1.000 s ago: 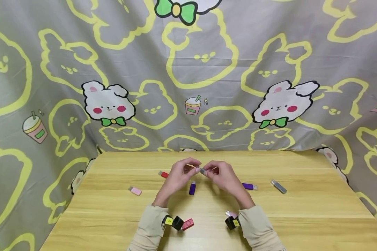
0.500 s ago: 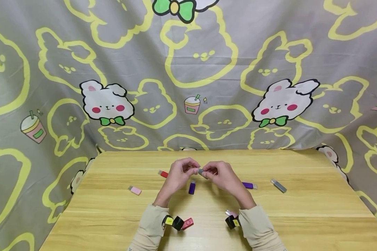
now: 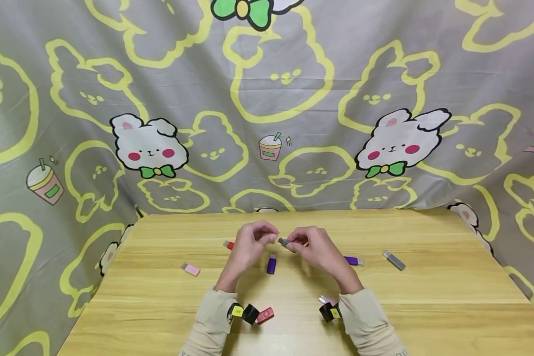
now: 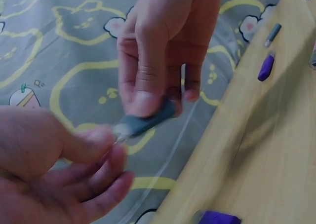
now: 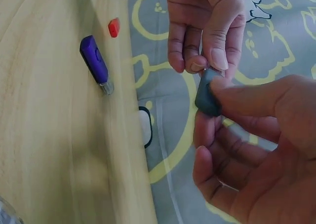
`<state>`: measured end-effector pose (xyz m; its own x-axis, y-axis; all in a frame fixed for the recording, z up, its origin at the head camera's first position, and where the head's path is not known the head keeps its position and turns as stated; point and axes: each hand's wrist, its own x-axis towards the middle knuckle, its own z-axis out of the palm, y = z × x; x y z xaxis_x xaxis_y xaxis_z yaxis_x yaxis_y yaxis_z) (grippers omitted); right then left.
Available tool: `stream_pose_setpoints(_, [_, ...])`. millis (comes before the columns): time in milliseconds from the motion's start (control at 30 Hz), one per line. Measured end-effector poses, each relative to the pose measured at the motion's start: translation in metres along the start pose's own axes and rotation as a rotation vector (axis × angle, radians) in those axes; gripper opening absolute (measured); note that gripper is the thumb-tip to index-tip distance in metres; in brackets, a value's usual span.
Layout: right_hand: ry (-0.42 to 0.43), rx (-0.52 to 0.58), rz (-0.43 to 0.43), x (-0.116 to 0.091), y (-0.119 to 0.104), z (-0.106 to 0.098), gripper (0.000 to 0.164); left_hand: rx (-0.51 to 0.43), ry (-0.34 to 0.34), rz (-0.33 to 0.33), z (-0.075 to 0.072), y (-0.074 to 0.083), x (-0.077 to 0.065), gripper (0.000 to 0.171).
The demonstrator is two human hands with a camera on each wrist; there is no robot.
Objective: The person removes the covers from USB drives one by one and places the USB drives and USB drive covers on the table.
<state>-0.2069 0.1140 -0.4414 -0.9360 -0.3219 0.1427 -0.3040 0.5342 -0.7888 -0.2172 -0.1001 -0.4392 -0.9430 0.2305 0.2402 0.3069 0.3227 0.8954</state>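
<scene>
A grey USB stick is held above the table by my right hand, its thumb and fingers pinching the body. Its light plug end points left, toward my left hand. The left thumb and forefinger pinch a small pale, see-through piece at that end, seemingly a clear cap; blur and the fingers hide most of it. In the head view a narrow gap shows between the left fingertips and the stick. Beneath the hands lies a purple USB stick.
Several other USB sticks lie spread over the wooden table: pink and red to the left, another purple and another grey to the right. A red one lies near the left wrist camera. Patterned cloth hangs behind.
My left hand has drawn slightly left, away from the grey USB stick, and more of the plug end shows. My right hand keeps its pinch on the stick.
</scene>
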Motion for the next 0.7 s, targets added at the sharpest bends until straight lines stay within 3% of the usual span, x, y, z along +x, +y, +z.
stream_pose_setpoints(133, [0.039,-0.026,0.075,-0.003,0.007,-0.009,0.004,-0.01,0.161,-0.015,-0.023,-0.007,0.003,0.009])
stream_pose_setpoints(233, [0.064,-0.017,0.094,-0.003,0.011,-0.013,0.003,-0.028,0.212,-0.028,-0.032,-0.006,0.003,0.009])
stream_pose_setpoints(467, [0.036,0.027,0.126,-0.001,0.015,-0.01,0.004,-0.025,0.097,-0.045,-0.023,-0.006,0.005,0.008])
stream_pose_setpoints(700, [0.062,0.011,0.207,0.017,0.028,-0.002,0.009,-0.027,0.1,-0.04,-0.022,-0.009,0.003,0.007])
